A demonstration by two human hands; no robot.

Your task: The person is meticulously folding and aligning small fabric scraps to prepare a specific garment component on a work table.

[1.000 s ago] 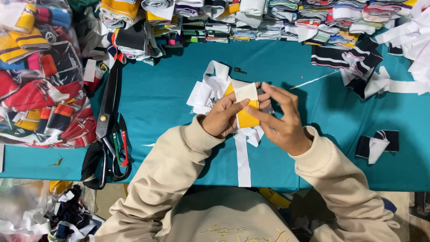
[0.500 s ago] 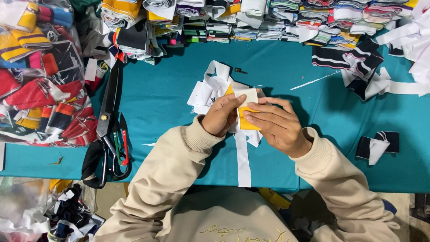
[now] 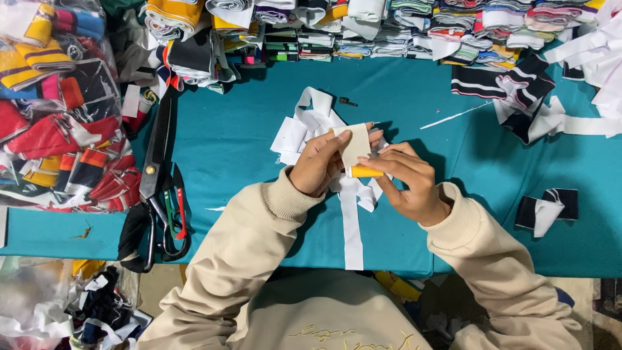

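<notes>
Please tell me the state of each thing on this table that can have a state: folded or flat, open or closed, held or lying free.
Cream and yellow fabric piece: folded, held by both hands.
Left hand: fingers closed on the fabric piece.
Right hand: fingers pinching the yellow edge.
White strips: loose, crumpled in a pile under the hands.
Large scissors: closed, lying free on the teal table.
Dark and white piece: folded, lying free.
Striped fabric stacks: folded, piled along the far edge.

Both hands — left hand [image 3: 319, 163], right hand [image 3: 408, 183] — pinch a folded cream-and-yellow fabric piece [image 3: 357, 150] (over a teal table [image 3: 240, 139]).
</notes>
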